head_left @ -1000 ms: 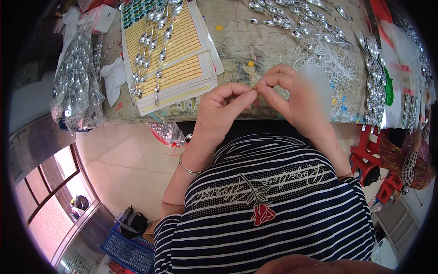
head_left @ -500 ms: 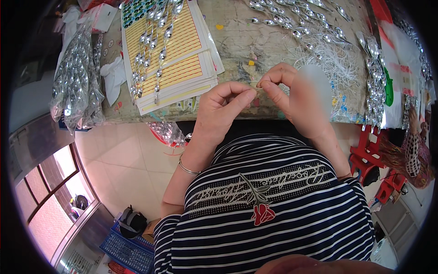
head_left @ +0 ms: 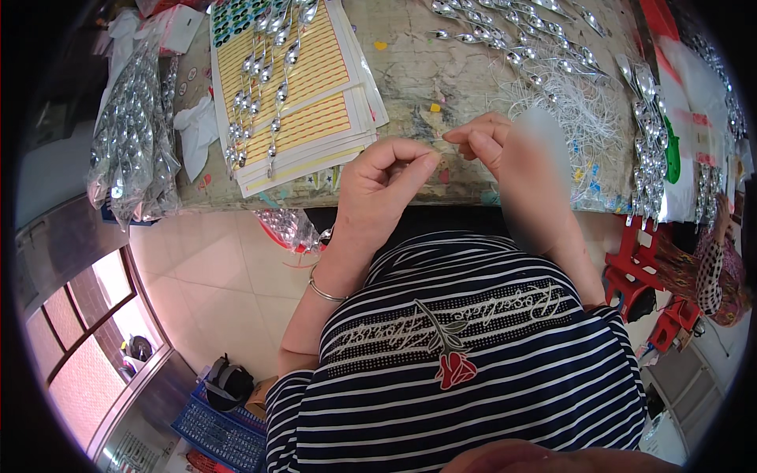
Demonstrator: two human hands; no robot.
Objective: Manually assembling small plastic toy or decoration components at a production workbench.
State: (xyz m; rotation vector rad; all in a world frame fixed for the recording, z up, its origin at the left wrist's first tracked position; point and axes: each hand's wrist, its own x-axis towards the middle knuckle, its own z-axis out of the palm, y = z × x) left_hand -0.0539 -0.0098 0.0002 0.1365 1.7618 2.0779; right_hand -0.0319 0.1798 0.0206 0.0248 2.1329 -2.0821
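Observation:
Above the table's near edge, my left hand [head_left: 385, 177] is closed in a pinch, thumb against the bent forefinger. Whatever lies between those fingertips is too small to make out. Just right of it is my right hand [head_left: 490, 143], its thumb drawn back against the curled fingers and the forefinger pointing left. A blurred patch covers part of that hand, and anything in its grip cannot be made out. A small gap separates the two hands. The nearest things are a heap of white thread [head_left: 587, 118] to the right and printed sticker sheets [head_left: 331, 118] to the left.
Twisted silver strips [head_left: 276, 126] lie across the sheets, with more silver strips [head_left: 544, 39] at the far right. A clear bag of silver strips [head_left: 134, 150] lies at the left. Red stools [head_left: 631, 260] stand right, near another person's arm [head_left: 712, 268]. A blue basket [head_left: 217, 426] sits below.
My fingertips have moved a little apart. The right thumb has pulled back from the forefinger's tip, while the left hand keeps its pinch.

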